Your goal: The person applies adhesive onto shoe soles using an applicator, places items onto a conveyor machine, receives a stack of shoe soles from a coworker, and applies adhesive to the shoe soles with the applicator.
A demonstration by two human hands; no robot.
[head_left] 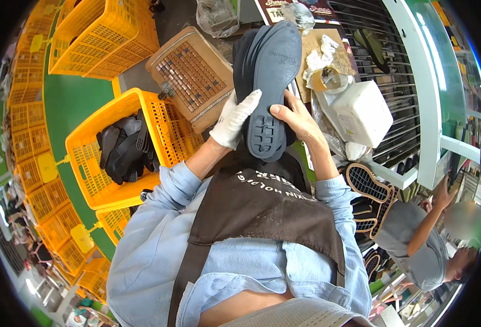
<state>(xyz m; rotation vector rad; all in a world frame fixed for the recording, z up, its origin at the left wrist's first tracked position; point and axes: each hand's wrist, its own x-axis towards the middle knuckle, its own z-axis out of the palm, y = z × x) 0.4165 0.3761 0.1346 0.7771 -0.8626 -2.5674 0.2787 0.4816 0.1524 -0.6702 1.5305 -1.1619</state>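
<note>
In front of my apron I hold a stack of dark grey shoe soles [277, 60], toes pointing away from me. The top sole lies with its flat face up and has a moulded grid at the heel. My left hand [234, 121], in a white glove, is closed around the stack's left side, its thumb on the top sole. My bare right hand [301, 119] grips the right side near the heel, with the thumb on top. The other fingers of both hands are mostly hidden beneath the soles.
Left of me, a yellow crate [90, 195] contains black soles [125, 147]. A beaded seat mat [191, 73] lies beyond it. At right are a white plastic container [363, 115], a tape roll [330, 82] and a barred rack [401, 101]. A co-worker [415, 240] is at far right.
</note>
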